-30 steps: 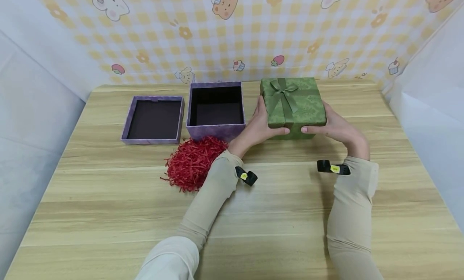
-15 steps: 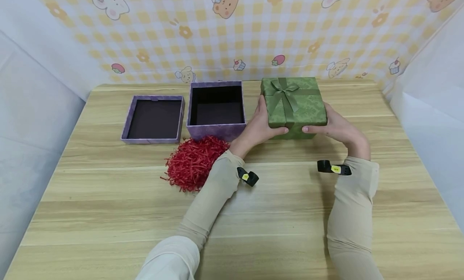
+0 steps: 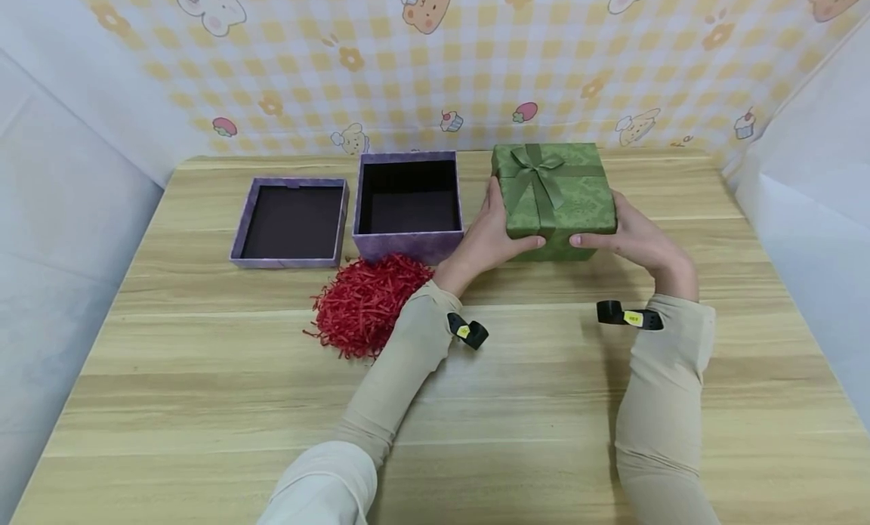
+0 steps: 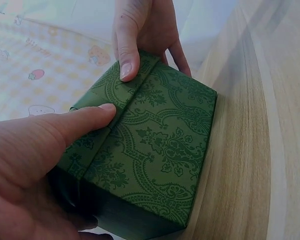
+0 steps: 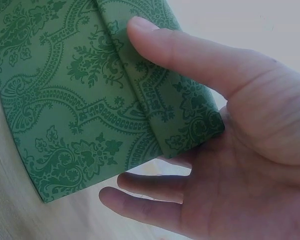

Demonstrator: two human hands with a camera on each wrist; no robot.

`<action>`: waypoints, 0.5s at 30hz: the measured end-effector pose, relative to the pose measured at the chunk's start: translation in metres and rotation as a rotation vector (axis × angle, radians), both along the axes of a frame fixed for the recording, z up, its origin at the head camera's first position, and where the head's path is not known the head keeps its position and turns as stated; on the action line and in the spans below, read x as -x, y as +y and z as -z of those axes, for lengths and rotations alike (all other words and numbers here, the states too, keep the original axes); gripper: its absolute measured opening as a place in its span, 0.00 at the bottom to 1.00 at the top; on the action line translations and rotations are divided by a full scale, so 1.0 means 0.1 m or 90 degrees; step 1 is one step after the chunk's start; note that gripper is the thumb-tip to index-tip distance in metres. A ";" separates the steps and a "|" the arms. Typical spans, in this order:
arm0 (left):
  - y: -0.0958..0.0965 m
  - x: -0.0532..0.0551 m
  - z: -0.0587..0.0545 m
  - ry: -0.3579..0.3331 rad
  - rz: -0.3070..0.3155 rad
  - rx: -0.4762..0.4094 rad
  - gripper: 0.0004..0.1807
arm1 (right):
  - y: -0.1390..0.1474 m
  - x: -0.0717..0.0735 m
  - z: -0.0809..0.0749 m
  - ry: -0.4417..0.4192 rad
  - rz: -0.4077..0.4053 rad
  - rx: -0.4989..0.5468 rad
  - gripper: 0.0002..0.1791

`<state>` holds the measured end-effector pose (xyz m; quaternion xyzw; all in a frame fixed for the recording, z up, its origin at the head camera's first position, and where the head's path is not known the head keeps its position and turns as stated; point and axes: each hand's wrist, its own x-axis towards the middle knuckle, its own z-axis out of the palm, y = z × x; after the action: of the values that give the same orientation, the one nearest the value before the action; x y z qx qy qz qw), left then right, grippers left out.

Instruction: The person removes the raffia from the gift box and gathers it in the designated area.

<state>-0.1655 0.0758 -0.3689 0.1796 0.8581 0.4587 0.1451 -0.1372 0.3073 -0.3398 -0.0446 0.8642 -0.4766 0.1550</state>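
Note:
A green patterned gift box (image 3: 571, 196) with a lid, ribbon and bow is at the back right of the wooden table. My left hand (image 3: 485, 242) grips its left side, thumb across the front of the lid. From the other side my right hand (image 3: 642, 242) holds it, its thumb also on the front face. In the left wrist view both thumbs press near the lid's lower edge on the box front (image 4: 154, 135). The right wrist view shows the right hand (image 5: 234, 120) at a corner, with two lower fingers apart from the box.
Left of the green box stands an open purple box (image 3: 408, 245) with a dark interior. Its matching lid (image 3: 285, 263) lies upturned farther left. Red shredded paper (image 3: 367, 306) is heaped in front, beside my left forearm. A patterned cloth (image 3: 381, 79) hangs behind the table.

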 end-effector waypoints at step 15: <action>-0.01 0.01 -0.01 -0.003 -0.001 -0.012 0.65 | -0.02 -0.03 -0.06 0.017 0.015 0.001 0.50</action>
<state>-0.1666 0.0749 -0.3682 0.1791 0.8536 0.4670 0.1454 -0.1343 0.3049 -0.3343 -0.0405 0.8664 -0.4783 0.1377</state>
